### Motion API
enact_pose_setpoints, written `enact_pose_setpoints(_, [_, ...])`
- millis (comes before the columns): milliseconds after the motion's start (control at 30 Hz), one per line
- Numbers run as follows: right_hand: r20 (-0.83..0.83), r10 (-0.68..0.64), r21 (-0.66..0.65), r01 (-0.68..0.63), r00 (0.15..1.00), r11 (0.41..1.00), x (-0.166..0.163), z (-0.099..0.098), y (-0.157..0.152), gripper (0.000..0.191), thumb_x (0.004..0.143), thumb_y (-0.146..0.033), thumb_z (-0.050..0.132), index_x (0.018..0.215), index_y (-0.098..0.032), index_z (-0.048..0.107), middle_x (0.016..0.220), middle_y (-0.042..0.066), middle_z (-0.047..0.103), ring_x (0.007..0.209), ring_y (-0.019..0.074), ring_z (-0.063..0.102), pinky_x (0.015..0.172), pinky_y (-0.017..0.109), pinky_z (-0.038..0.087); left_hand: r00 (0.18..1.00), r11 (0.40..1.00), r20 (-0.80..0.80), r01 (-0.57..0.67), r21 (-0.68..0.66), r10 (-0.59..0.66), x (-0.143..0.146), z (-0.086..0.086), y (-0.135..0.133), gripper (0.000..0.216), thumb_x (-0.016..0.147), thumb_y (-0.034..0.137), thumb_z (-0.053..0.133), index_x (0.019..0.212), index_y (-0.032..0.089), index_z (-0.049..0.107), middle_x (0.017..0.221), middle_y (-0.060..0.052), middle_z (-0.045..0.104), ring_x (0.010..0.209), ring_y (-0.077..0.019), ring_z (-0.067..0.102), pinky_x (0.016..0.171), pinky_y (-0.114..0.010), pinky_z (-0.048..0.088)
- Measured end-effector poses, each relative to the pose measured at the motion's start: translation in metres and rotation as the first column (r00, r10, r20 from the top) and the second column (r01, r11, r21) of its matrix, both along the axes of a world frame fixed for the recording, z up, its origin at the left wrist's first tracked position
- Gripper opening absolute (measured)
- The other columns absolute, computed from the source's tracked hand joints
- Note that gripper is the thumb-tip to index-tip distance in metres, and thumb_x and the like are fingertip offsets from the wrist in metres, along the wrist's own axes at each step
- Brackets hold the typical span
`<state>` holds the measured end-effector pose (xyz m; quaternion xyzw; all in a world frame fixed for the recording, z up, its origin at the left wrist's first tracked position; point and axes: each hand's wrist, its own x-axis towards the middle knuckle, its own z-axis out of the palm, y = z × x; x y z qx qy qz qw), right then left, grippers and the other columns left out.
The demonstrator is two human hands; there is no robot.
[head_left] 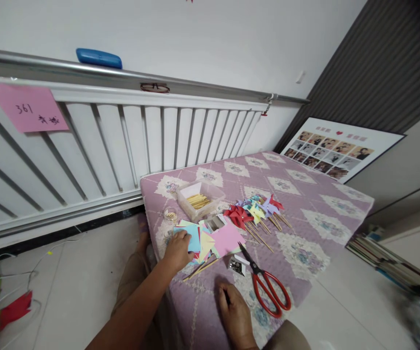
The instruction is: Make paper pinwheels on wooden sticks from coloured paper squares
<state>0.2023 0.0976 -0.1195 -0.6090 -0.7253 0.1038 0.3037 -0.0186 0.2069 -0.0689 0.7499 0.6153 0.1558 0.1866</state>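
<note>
My left hand (178, 252) is at the pile of coloured paper, its fingers bent and closed on the edge of a blue paper square (192, 237). A cut yellow paper piece (206, 244) and a pink paper square (227, 239) lie just beside it. My right hand (236, 311) rests on the cloth near the front, loosely curled, with nothing visible in it. To its right lie scissors (264, 282) with red handles and black blades. Above it sits a small box of metal pins (236, 265). Finished paper pinwheels (253, 212) on sticks lie in a bunch farther back.
A clear plastic box (215, 194) of thin wooden sticks stands behind the paper, with a small round container (169, 215) to its left. Loose sticks (200, 269) lie in front of the pile. A white radiator (180, 131) runs along the wall behind the cloth-covered table (286, 184).
</note>
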Motion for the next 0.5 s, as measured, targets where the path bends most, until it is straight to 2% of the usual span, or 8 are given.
enact_pose_setpoints(500, [0.003, 0.009, 0.028, -0.009, 1.000, 1.000, -0.0004, 0.0002, 0.0002, 0.025, 0.091, -0.030, 0.043, 0.087, -0.020, 0.066, 0.084, 0.009, 0.073, 0.078, 0.0223, 0.071, 0.072, 0.033, 0.058, 0.999, 1.000, 0.046, -0.015, -0.018, 0.016, -0.0029, -0.0021, 0.0032, 0.053, 0.073, 0.028, 0.060, 0.124, 0.013, 0.058, 0.135, -0.014, 0.052, 0.124, -0.0263, 0.047, 0.108, -0.034, 0.032])
